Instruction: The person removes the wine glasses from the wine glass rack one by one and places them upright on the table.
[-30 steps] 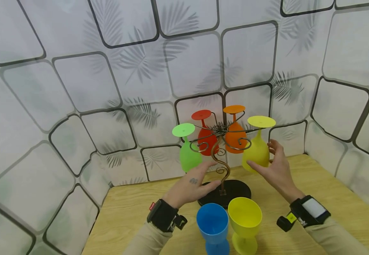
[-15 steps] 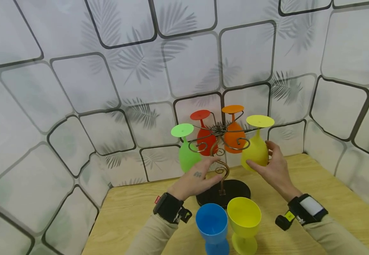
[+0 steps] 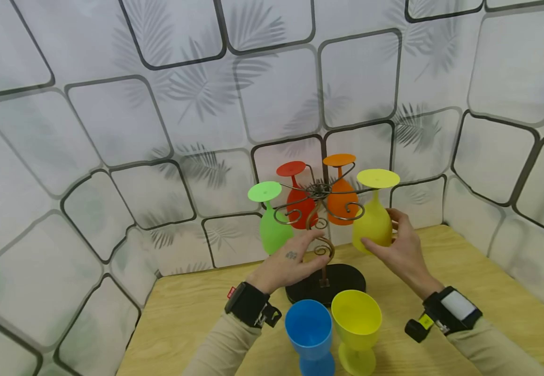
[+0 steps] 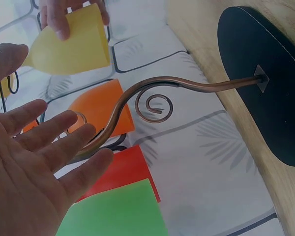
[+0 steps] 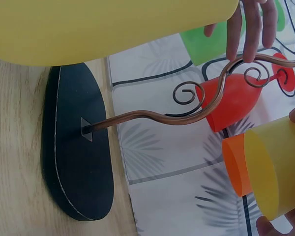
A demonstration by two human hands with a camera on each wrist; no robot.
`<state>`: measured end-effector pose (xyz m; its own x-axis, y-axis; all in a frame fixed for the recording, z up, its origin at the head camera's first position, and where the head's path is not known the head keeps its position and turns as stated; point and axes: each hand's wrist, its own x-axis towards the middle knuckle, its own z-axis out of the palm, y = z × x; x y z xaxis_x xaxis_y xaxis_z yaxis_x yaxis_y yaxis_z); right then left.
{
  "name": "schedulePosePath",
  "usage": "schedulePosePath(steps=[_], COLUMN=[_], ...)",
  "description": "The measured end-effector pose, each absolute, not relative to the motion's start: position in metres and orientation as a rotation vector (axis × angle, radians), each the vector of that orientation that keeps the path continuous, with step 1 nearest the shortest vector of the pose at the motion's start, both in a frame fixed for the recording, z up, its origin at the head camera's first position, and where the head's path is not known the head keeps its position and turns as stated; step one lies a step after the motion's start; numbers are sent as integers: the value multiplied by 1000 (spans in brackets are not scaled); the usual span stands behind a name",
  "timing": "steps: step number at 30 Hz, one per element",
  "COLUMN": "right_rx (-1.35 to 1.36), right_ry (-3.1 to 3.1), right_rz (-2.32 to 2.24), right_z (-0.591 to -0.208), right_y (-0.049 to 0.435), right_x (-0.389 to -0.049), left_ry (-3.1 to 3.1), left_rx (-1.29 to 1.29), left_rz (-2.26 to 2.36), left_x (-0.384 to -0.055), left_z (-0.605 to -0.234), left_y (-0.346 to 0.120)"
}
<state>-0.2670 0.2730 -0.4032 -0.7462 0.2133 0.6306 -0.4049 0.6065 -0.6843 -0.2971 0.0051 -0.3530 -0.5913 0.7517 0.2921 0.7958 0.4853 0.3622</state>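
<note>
A metal wine-glass rack with a curled stem stands on an oval black base. Upside down from its arms hang a green goblet, a red goblet, an orange goblet and a yellow goblet. My right hand holds the yellow goblet's bowl, thumb on the near side and fingers on the far side. With fingers spread and loosely extended, my left hand is at the stem; in the left wrist view its fingertips overlap the copper-coloured rod.
Upright in front of the base stand a blue goblet and a second yellow goblet, side by side on the wooden table. Patterned fabric walls rise behind the table and at both sides.
My left hand has shifted slightly right and up, closer to the rack's stem. The right hand keeps its hold on the hanging yellow goblet. The head view has turned slightly.
</note>
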Motion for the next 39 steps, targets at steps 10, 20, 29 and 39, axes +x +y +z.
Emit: schedulePosePath(steps=[10, 20, 29, 39], right_rx=[196, 259, 254, 233], right_ry=[-2145, -2121, -2120, -2128], right_rz=[1087, 1101, 1075, 1068], right_z=[-392, -387, -383, -383], right_y=[266, 258, 252, 257], right_x=[-270, -279, -286, -288], left_ry=[-2573, -2649, -2651, -2717], left_rx=[-1473, -1469, -1453, -1418], left_rz=[-715, -775, -774, -816], left_x=[-299, -298, -300, -302], left_z=[-345, -338, -331, -330], left_y=[14, 29, 38, 50])
